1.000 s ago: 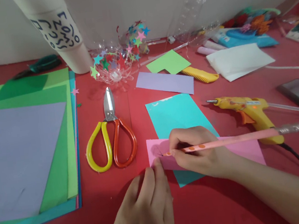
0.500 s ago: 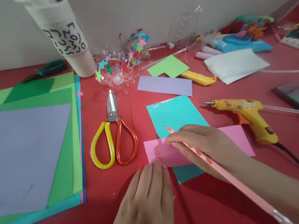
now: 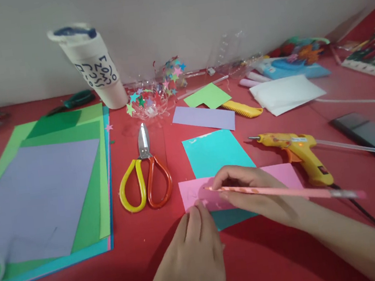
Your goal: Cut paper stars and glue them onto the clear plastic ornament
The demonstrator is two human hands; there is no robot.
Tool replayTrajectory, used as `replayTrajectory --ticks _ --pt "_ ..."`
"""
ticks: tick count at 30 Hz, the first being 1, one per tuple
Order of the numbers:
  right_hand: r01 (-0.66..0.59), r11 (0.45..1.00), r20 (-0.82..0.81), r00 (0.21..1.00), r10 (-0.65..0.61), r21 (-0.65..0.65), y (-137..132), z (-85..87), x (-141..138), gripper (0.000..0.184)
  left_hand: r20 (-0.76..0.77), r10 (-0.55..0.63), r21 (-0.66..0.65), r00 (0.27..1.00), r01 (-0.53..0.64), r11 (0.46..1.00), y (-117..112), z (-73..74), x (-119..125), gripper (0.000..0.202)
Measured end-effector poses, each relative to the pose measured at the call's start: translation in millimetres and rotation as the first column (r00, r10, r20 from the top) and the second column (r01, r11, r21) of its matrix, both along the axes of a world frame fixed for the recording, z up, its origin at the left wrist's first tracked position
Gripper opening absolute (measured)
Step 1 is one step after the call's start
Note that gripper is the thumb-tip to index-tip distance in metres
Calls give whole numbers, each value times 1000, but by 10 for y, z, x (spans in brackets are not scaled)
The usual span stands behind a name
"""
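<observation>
A pink pencil [image 3: 269,189] with orange spots is pinched in my right hand [image 3: 248,187], its tip at the face of the pink paper strip [image 3: 192,190]. Faint pencil lines mark the strip's left end. My left hand [image 3: 194,249] lies flat, fingertips on the strip's lower left edge, holding nothing. Beneath the strip is a turquoise paper sheet [image 3: 216,150], showing above and below it. Scissors [image 3: 146,168] with one yellow and one red handle rest to the left of the strip. My right hand covers the strip's middle.
Stacked coloured sheets [image 3: 44,199] lie at left. Behind stand a white tumbler [image 3: 96,65] and star-covered clear decorations [image 3: 150,104]. A lilac strip [image 3: 203,118], green paper [image 3: 207,96] and yellow cutter [image 3: 243,108] lie further back. At right are a yellow glue gun [image 3: 290,146] and a phone [image 3: 368,136].
My right hand has lowered the pencil tip from above the strip down to its face and swung the pencil flatter. My left hand stays on the strip. The camera view has shifted slightly.
</observation>
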State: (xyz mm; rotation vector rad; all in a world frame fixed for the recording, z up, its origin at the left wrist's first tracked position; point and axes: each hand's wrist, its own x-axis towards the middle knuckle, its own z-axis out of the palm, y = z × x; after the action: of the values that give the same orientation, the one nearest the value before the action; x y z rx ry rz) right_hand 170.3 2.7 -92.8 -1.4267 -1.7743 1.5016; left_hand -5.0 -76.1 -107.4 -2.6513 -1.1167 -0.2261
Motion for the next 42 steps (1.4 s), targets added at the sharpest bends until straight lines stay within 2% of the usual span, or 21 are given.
replayTrajectory --ticks 6,11,16,21,26,31,34,39,42 --pt "10 984 24 1000 -15 180 -48 -89 -29 7 35 102 48 994 -104 993 1 -4 190 27" --pt "-51 972 23 999 47 230 -64 -195 9 15 -1 -9 115 1000 9 993 30 -40 153 25" --pt "-39 965 43 999 29 258 -45 -164 -13 14 -47 19 103 999 -14 995 49 -19 132 25" --pt "-69 918 108 994 29 390 -55 -171 -1 14 -122 13 107 992 0 994 11 -95 119 26" --pt "-109 861 163 986 31 497 -55 -208 -8 17 -91 33 130 995 -21 991 -5 -166 105 26" --pt "-127 847 161 986 50 516 -52 -218 1 17 -65 2 173 998 9 985 29 -155 91 24" --pt "-133 845 170 984 51 519 -66 -228 17 17 -64 -26 155 998 36 987 27 -160 79 23" --pt "-127 837 169 985 42 533 -71 -213 11 19 -78 42 94 996 -34 995 -28 -210 65 28" --pt "-143 827 195 980 42 544 -57 -185 -1 20 -85 34 112 996 -24 993 -3 -173 74 31"
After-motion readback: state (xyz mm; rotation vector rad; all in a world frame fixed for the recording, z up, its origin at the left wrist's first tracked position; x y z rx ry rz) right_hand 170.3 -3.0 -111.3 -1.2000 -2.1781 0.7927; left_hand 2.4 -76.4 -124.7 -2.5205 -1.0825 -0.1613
